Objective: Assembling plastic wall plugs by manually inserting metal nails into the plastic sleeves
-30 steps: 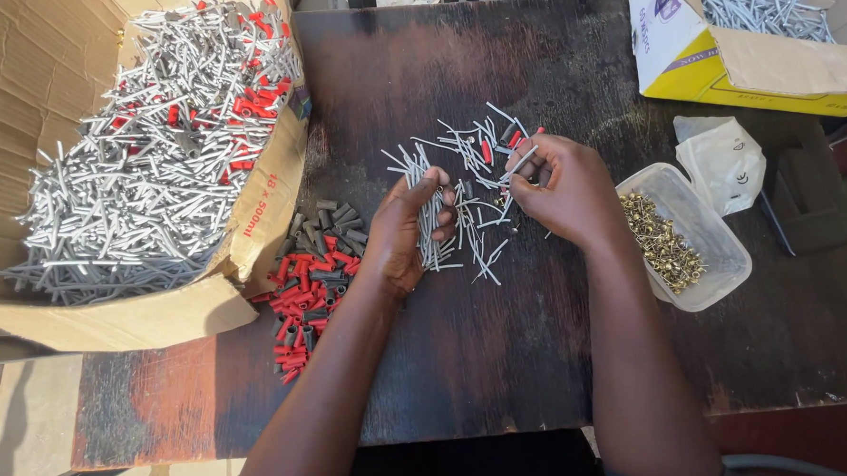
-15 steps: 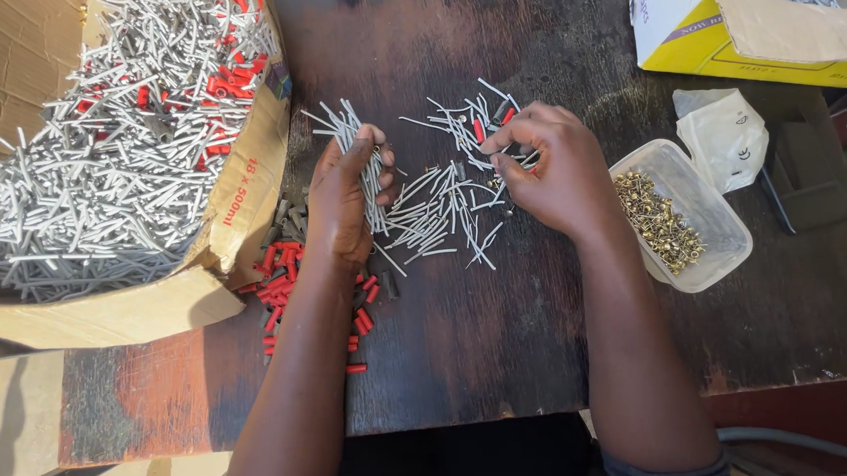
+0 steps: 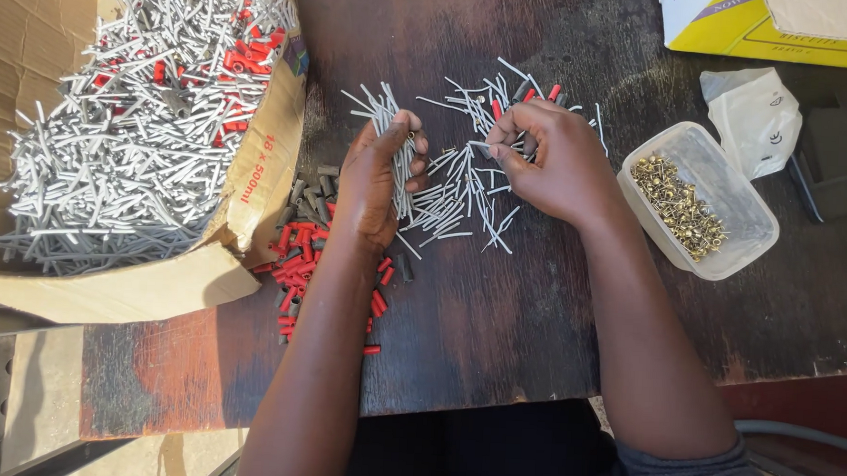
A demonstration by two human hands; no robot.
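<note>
A cardboard box brims with grey pins; beside it, red sleeves lie heaped. The left hand clasps a bundle of grey pins — the right hand pinches one pin over the scattered pile — near a plastic tub of brass pieces.

A small workshop: worn wooden bench, cardboard box heaped with grey plastic pins.
</note>
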